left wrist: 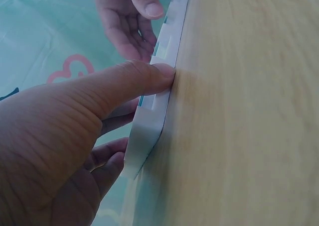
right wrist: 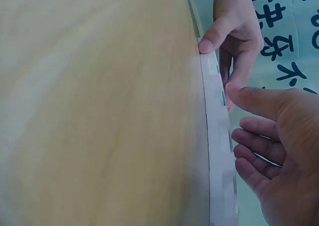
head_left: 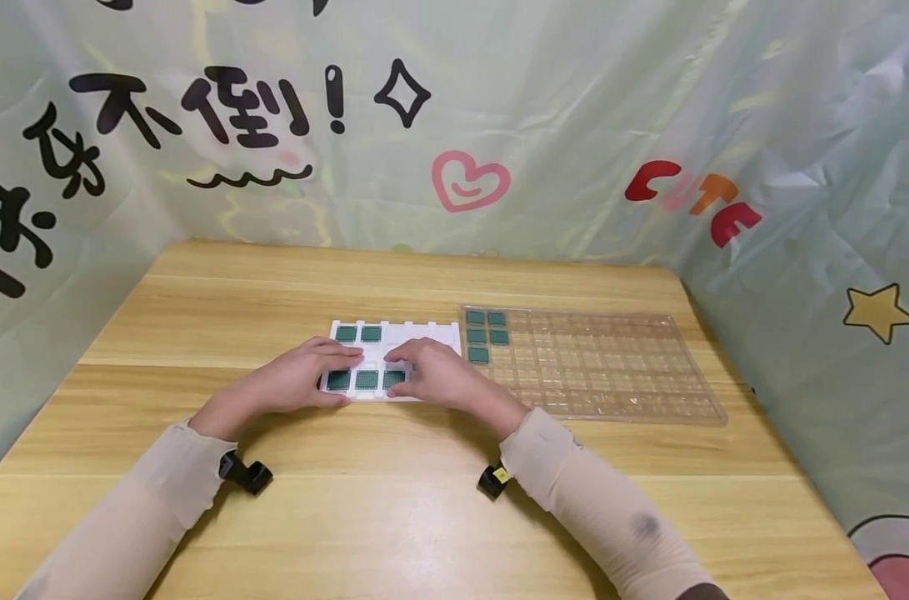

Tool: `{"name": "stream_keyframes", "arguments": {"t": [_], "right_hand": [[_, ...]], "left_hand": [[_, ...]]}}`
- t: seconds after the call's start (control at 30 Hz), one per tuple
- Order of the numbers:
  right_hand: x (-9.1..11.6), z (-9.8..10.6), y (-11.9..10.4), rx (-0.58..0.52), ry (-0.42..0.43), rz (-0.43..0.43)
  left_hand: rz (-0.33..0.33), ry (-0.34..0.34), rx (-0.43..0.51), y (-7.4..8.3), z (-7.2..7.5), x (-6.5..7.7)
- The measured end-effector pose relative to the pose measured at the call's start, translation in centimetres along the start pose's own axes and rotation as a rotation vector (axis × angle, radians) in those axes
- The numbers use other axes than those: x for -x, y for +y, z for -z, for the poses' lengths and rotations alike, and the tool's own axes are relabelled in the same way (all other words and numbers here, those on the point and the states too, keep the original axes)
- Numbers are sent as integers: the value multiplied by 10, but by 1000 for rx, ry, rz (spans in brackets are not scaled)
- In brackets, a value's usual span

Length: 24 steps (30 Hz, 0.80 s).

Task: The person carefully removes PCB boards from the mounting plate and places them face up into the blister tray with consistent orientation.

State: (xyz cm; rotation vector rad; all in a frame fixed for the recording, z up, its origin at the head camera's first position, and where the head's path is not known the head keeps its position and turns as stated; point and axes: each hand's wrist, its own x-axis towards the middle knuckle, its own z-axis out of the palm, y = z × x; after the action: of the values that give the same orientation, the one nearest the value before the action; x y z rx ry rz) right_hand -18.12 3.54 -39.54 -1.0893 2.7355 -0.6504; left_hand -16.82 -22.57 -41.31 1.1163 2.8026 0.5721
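Note:
A white slotted tray (head_left: 433, 335) lies on the table with green square chips in it. Two chips, one of them a back-row chip (head_left: 372, 333), sit along the far side; three more, including a front-row chip (head_left: 367, 380), line the near side. My left hand (head_left: 292, 377) holds the tray's left end, thumb on its near rim and fingers over the left part. Over the middle is my right hand (head_left: 447, 375), its thumb tip at the third near-side chip (head_left: 394, 379) and its fingers loosely bent. The right hand covers part of the tray's right half.
Right of the white tray lies a large clear plastic tray (head_left: 596, 367) with many pockets; several green chips (head_left: 478, 355) fill its left columns. The wooden table (head_left: 394, 517) extends toward me. A printed cloth (head_left: 559, 108) hangs behind it.

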Motion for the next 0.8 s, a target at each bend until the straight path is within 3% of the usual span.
{"name": "stream_keyframes", "arguments": {"t": [0.57, 0.8], "right_hand": [[-4, -4, -7, 110, -27, 3], [-5, -5, -6, 145, -11, 42]], "left_hand": [[1, -5, -3, 2, 1, 2], [-22, 18, -1, 1, 1, 1]]}}
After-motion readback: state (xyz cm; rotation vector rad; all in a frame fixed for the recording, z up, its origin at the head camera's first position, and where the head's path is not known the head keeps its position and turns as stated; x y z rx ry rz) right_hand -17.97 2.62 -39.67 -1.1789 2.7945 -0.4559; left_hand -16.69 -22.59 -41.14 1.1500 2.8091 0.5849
